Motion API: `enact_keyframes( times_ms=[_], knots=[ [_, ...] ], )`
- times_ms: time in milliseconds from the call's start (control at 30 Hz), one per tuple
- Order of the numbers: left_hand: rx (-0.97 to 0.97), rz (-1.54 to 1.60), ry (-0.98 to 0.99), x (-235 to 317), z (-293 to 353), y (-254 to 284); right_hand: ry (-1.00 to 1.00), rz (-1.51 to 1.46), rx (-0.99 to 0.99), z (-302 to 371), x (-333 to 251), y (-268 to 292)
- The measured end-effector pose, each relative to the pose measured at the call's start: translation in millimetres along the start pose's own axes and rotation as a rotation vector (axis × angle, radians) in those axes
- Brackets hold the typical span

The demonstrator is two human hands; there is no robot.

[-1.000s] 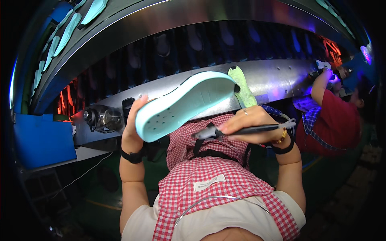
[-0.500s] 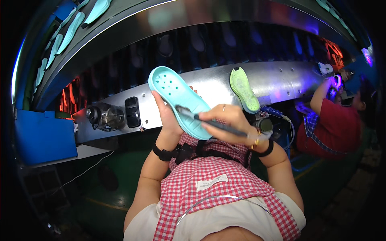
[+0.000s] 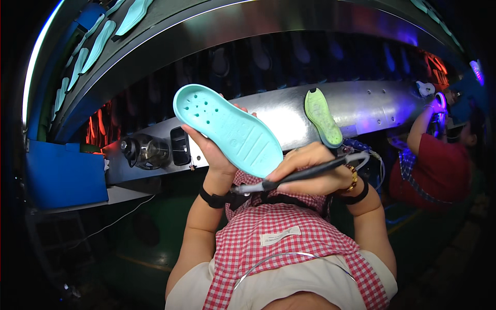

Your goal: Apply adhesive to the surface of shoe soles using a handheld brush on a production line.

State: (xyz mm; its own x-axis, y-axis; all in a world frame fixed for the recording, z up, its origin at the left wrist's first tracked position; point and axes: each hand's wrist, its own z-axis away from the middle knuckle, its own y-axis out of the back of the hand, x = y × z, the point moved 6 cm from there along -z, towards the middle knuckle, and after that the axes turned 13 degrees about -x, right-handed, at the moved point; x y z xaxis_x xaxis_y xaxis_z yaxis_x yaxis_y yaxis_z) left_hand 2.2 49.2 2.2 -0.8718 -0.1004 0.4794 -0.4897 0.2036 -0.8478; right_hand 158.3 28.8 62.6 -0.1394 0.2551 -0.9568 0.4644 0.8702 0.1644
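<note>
Fingers (image 3: 202,142) are working by the desk (image 3: 281,106): the left hand (image 3: 218,161) is cupping the pale-blue sole (image 3: 232,132) from beneath, presumably to show its inside; the right hand (image 3: 312,157) is gripping a black pen-like tool (image 3: 315,171), probably for steady control

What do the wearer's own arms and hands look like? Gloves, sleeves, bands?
Left hand and right hand are both ungloved. Each wrist wears a black band; the right also has a gold-and-brown beaded bracelet. Forearms are uncovered; short white sleeves cover the upper arms.
</note>
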Motion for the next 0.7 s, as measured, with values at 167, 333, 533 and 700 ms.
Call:
enact_keyframes(
  times_ms=[167,333,533,700],
  knots=[
    [-0.03,-0.092,0.082,5,-1,14,-0.05,-0.01,0.014,3,25,12],
    [0.085,-0.156,0.013,23,-5,-5,-0.072,-0.492,0.014,14,41,14],
    [-0.041,0.052,0.097,12,6,-35,0.054,-0.848,0.292,6,48,-3],
    [0.011,0.287,0.136,-11,23,-30,0.024,-0.712,0.353,7,46,-10]
  ],
)
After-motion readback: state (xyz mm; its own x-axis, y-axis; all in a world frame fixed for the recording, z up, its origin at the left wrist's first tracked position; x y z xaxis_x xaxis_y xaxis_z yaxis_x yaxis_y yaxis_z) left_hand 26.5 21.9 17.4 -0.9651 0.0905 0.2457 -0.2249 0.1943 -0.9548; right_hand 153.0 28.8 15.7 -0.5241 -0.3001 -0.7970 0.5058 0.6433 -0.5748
